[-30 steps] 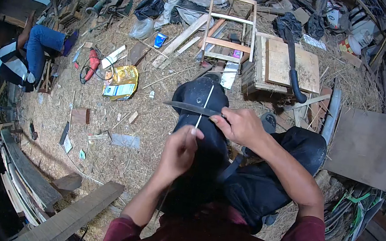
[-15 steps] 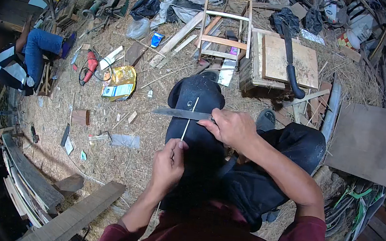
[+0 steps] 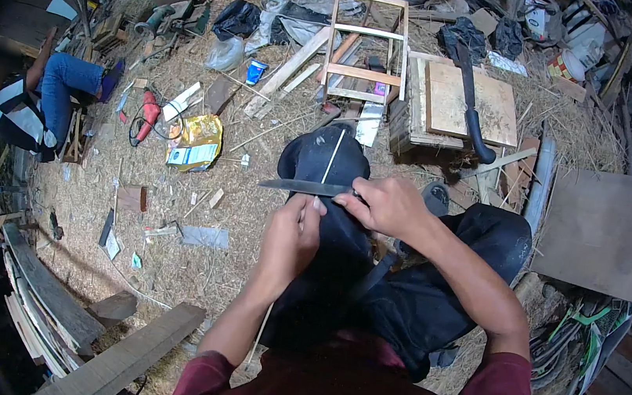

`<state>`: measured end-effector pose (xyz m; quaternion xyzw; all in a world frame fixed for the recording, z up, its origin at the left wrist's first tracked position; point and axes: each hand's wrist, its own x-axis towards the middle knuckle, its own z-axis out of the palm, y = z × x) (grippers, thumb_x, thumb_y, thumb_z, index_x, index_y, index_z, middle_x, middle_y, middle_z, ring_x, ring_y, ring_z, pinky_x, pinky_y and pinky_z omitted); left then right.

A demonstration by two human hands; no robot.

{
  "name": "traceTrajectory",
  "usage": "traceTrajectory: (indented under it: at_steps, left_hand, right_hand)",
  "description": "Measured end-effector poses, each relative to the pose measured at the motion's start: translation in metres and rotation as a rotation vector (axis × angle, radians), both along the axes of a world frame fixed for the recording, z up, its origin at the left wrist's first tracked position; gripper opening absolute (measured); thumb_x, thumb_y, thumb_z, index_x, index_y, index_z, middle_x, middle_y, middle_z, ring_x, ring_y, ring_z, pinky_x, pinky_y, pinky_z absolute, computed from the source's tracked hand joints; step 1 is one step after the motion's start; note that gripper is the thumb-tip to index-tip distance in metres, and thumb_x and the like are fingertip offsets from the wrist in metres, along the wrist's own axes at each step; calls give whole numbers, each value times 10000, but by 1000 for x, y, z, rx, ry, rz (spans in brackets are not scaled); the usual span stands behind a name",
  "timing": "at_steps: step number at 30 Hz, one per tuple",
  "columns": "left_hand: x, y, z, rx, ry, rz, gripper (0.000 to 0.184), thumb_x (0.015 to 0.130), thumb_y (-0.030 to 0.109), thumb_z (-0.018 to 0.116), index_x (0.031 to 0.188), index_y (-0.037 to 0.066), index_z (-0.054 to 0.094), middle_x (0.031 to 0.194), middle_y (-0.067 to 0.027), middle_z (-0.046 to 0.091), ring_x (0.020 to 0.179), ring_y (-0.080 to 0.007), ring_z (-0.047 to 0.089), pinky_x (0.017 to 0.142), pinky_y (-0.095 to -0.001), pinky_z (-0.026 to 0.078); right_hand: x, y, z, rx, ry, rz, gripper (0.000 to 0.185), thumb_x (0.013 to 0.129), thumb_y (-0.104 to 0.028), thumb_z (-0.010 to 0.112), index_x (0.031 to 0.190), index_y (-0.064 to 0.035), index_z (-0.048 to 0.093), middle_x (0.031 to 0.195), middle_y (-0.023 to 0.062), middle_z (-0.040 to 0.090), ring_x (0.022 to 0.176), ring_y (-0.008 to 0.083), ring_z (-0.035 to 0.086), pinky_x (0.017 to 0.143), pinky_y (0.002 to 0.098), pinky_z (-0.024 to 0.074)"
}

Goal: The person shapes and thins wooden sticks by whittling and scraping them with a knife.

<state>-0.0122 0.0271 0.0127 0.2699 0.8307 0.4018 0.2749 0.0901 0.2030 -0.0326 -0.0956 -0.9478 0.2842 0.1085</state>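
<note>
Over the dark-trousered knee, my right hand [image 3: 390, 207] is closed on the handle of a knife [image 3: 294, 185], its blade pointing left. The blade lies across a thin pale strip [image 3: 333, 157], which runs up over the knee. My left hand [image 3: 292, 230] pinches this strip just below the blade, thumb and fingertips together. A lower length of the strip comes out beneath my left wrist.
A wooden frame [image 3: 369, 30] stands ahead, beside a wooden block [image 3: 473, 102] with a long black-handled blade [image 3: 476, 130] on it. A red power tool [image 3: 150, 112] and a yellow bag [image 3: 198, 143] lie left. Another person [image 3: 61, 87] sits far left.
Since half a second ago, my left hand has moved up the strip, close to the knife. More of the strip showed between hand and blade before. My right hand has shifted slightly right.
</note>
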Motion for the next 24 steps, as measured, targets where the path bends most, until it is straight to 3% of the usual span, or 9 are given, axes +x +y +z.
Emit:
traceTrajectory:
  at_steps: [1,7,13,16,17,20,23,24]
  left_hand:
    - [-1,2,-2,36,9,-4,233,1032,164,508,913,-1,622,665,-40,540,618,-90,485,560,-289,394]
    - [8,-16,0,-17,-23,4,220,1033,143,501,922,-9,614,647,-37,525,596,-91,470,548,-291,380]
    - [26,-42,-4,-22,80,1,207,1030,140,494,930,8,620,677,-84,567,622,-118,527,582,-295,440]
    - [44,-76,-10,-66,7,10,162,1009,118,486,957,29,611,746,-212,648,730,-359,710,607,-417,508]
    - [47,-82,-9,-60,-25,24,170,1017,114,505,941,6,613,721,-134,615,670,-154,590,624,-328,485]
    - [36,-64,-10,-65,23,40,126,990,97,513,944,21,604,768,-233,654,714,-422,686,585,-444,509]
    - [11,-22,-1,47,121,-74,131,988,103,519,943,15,604,767,-253,649,707,-449,668,572,-467,504]
    - [7,-12,-3,26,145,-72,143,995,111,521,945,11,609,761,-249,644,684,-418,668,576,-444,499]
  right_hand:
    - [-1,-2,-1,-6,-1,-7,516,960,-499,565,713,-49,613,587,175,622,537,391,633,491,487,495]
    - [3,-17,-3,93,43,-47,524,930,-529,590,719,-50,592,621,149,645,544,363,652,484,460,517]
    - [0,-13,-8,132,21,-151,504,929,-511,606,707,-63,541,586,129,609,522,332,643,450,448,499]
    - [2,-6,-9,152,42,-175,493,927,-488,624,689,-72,504,580,109,586,516,321,627,445,438,485]
    - [3,-4,-9,147,57,-174,491,931,-482,623,688,-70,506,577,108,584,515,323,625,447,438,485]
    - [4,-3,-9,101,62,-103,501,937,-493,607,691,-61,540,591,133,610,524,350,634,467,457,500]
    - [4,-7,-5,66,47,-38,514,940,-502,596,692,-53,567,607,155,630,538,367,641,482,474,508]
    - [4,-8,-3,56,41,-25,516,941,-502,594,692,-51,572,611,160,634,542,369,642,485,477,508]
